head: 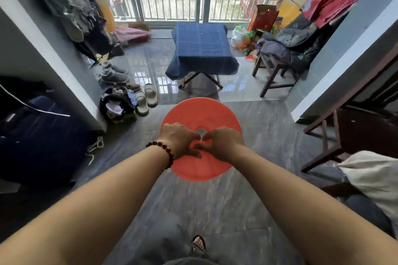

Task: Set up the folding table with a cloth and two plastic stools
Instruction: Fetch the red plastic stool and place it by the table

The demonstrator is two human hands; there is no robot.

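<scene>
We hold both arms stretched straight ahead, our left hand and right hand side by side, fingers curled around the centre hole of the plastic stool. Its round coral-red seat faces up at us above the grey floor, well short of the folding table, which is draped in a blue checked cloth.
</scene>
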